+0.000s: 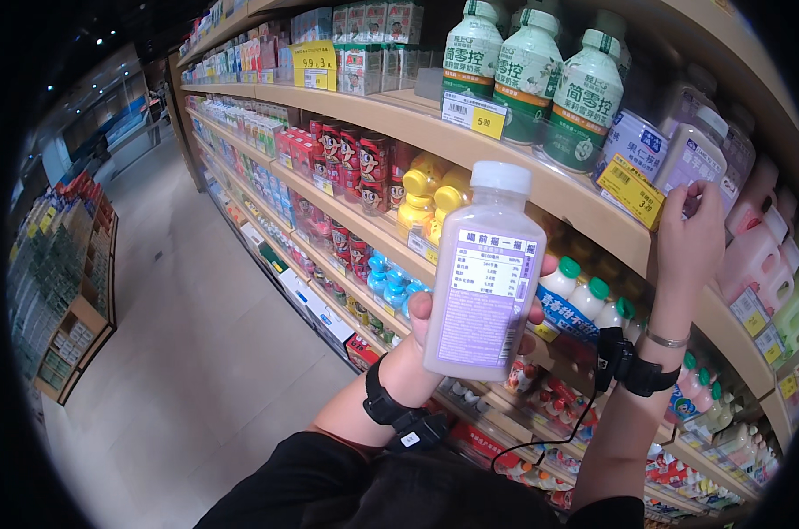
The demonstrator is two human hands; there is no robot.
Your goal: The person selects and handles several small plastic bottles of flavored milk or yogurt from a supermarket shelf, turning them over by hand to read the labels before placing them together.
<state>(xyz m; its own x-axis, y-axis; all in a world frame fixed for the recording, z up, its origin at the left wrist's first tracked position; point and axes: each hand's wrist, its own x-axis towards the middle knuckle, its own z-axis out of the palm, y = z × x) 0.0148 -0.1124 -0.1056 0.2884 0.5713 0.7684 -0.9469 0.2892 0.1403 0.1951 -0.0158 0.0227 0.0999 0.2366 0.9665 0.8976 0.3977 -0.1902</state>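
Centre frame, head view: left hand [435, 331] wraps around a pale lilac plastic bottle with a white screw cap [488, 269], fingers curled behind it, thumb at its left edge; bottle upright, back label facing the camera, a white panel on purple. Black wrist strap [398, 413] on that arm. Right hand [689, 231] is up at the top-right shelf, fingers closed over the top of a similar lilac bottle [692, 157] standing in the row; grip partly hidden, cannot tell how tight. Black strap [633, 370] and a thin silver bangle [664, 339] on that wrist. Tan wooden shelf edge [541, 181] carries two yellow-and-white price tags [474, 115] [630, 189]. Above it three green-and-white bottles with pale green caps [527, 70]. Left of the held bottle: a row of red cans [351, 163], yellow round-top bottles [430, 189], blue ones below [391, 282]. Three green-capped white bottles [589, 304] sit just behind the held one. Yellow square sign [314, 64] on the top shelf.
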